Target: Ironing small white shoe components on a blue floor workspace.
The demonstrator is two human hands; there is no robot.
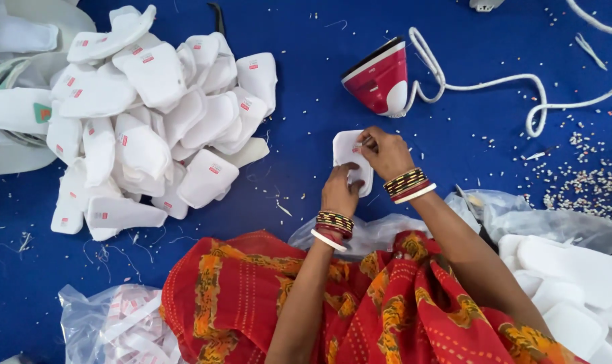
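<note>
- White fabric piece (350, 156) is lying on the blue cloth floor (319, 87), near the red iron (379, 79).
- Left hand (340, 192) is pressing its lower edge, fingers curled.
- Right hand (385, 152) is pinching its top.

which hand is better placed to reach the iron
Right, probably. The right hand sits at the top edge of the white piece, just below the iron; the left hand is lower, pinning the piece.
</note>
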